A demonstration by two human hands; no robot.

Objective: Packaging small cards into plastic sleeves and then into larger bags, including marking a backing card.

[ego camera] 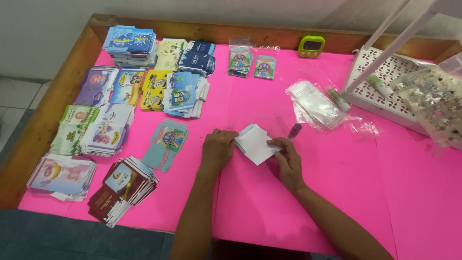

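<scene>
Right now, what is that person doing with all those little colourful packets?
A person sits at a table with a pink cover. Both hands hold a small white envelope flat on it, the left hand at its left edge and the right hand at its right. A small purple tube lies just beyond. Stacks of printed packets fill the left side, and clear plastic sleeves lie to the right near a white basket.

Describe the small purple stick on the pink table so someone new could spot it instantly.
Start at the white lattice basket on the pink table's right side, then move toward the clear plastic sleeves beside it. Just below them, by the right hand, lies the purple stick, the only small tube among flat papers.
</scene>
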